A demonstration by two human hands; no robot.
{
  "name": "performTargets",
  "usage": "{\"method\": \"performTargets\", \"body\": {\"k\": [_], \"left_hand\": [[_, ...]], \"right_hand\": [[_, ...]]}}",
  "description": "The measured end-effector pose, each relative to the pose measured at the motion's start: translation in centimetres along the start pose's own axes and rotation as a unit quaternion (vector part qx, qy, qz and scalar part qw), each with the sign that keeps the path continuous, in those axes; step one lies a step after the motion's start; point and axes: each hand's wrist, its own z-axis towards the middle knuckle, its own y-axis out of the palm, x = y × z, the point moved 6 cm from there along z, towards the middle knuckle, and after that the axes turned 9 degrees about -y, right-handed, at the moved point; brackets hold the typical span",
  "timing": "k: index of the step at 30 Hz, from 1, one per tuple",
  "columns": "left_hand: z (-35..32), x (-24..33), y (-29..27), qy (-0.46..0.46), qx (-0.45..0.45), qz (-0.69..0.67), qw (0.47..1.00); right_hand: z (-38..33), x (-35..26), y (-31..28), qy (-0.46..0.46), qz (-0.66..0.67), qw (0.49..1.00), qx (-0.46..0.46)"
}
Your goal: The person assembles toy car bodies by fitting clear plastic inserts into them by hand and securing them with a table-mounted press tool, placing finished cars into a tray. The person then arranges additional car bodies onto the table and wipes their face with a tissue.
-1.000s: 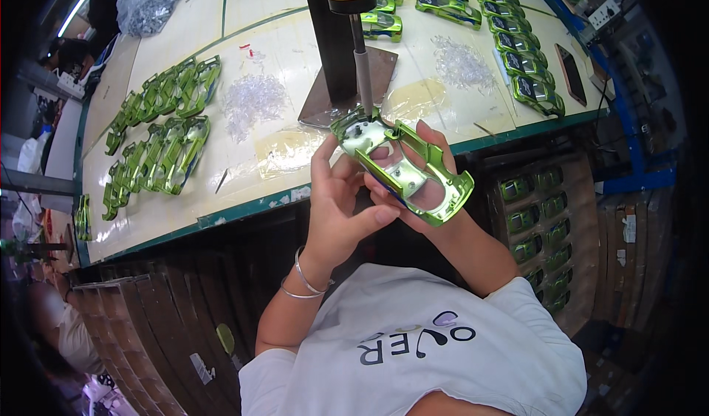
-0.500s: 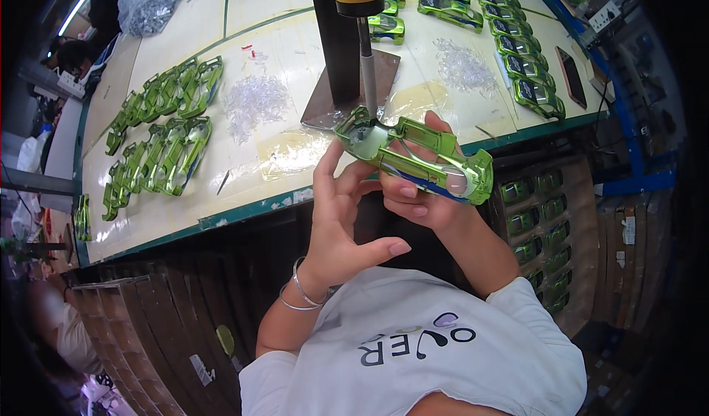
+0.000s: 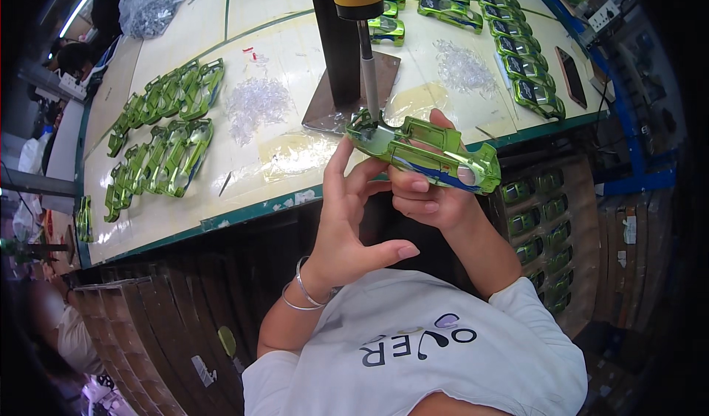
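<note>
A shiny green toy car body shell (image 3: 425,154) is held tilted, its hollow side up, beneath the press. My right hand (image 3: 436,198) grips its near side, with some fingers on the side and others behind it. At the shell's left end, the fingertips of my left hand (image 3: 347,216) touch the edge from below. That hand is otherwise open, its thumb stretched well away. The press's grey rod (image 3: 370,83) comes down into the left end of the shell; whether its tip presses on anything is too small to tell.
The press post (image 3: 340,54) stands on a metal base plate (image 3: 317,113). Piles of small clear plastic pieces (image 3: 258,102) (image 3: 464,67) lie on either side. Green shells (image 3: 173,154) line the table's left; finished-looking car bodies (image 3: 528,69) and a phone (image 3: 570,76) lie right. A compartment box (image 3: 583,216) holds more.
Both hands have shifted slightly right with the shell, so the rod now sits deeper inside its left end. The grip looks the same.
</note>
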Motion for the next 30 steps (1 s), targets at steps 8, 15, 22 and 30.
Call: {"method": "performTargets", "body": {"k": [8,15,22,30], "left_hand": [[0.0,0.2,0.3,0.001,-0.026,0.024,0.999],[-0.3,0.4,0.5,0.004,-0.033,0.033,0.999],[-0.8,-0.3,0.3,-0.012,-0.024,0.018,0.999],[-2.9,-2.1,0.2,-0.112,0.053,-0.135,0.983]], "right_hand": [[0.0,-0.3,-0.1,-0.001,0.007,0.999,0.038],[-0.2,-0.1,0.0,0.007,0.002,0.999,0.038],[-0.5,0.3,-0.5,-0.006,-0.001,0.997,0.071],[-3.1,1.5,-2.2,-0.077,-0.256,0.963,0.019]]}}
